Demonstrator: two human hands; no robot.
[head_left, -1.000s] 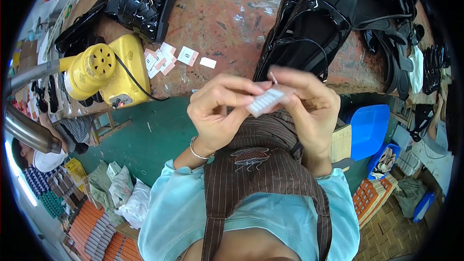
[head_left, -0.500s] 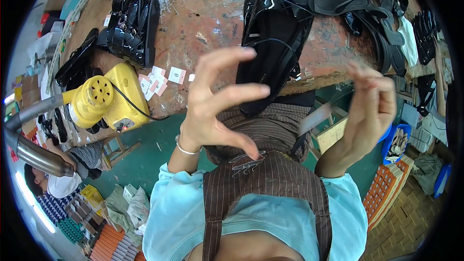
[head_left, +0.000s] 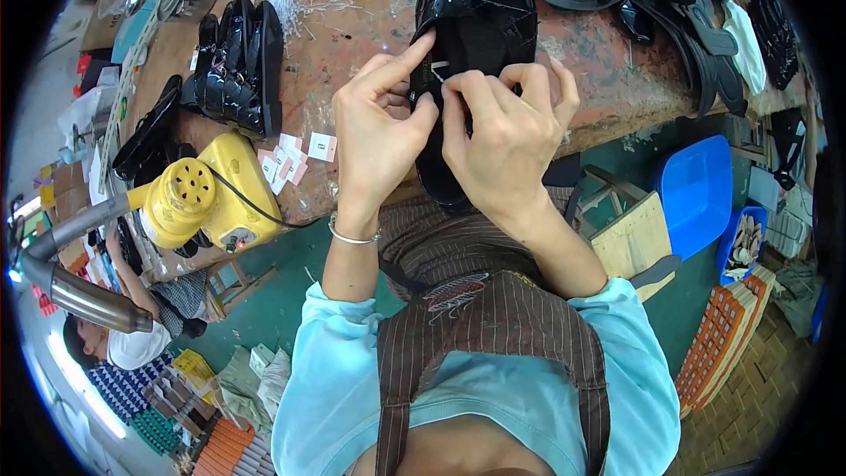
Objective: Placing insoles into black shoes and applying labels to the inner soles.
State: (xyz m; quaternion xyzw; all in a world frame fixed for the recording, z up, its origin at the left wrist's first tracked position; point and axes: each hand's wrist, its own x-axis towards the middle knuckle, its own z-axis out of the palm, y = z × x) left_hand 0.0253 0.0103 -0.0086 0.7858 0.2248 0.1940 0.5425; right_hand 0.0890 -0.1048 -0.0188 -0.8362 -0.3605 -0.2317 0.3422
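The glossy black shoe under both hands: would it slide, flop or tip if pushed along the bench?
The shoe looks patent-smooth, so fingers may slip on it. It probably holds its shape, since it stays arched under the left hand and right hand. Its end overhangs the workbench edge, so it might tip off.

You're looking down over a worn reddish-brown counter (head_left: 608,79), scuffed and paint-streaked. Below it the floor (head_left: 282,300) is painted green. To your right a blue plastic chair (head_left: 696,194) stands near a woven mat (head_left: 767,370). Bright light glares in from your lower left.
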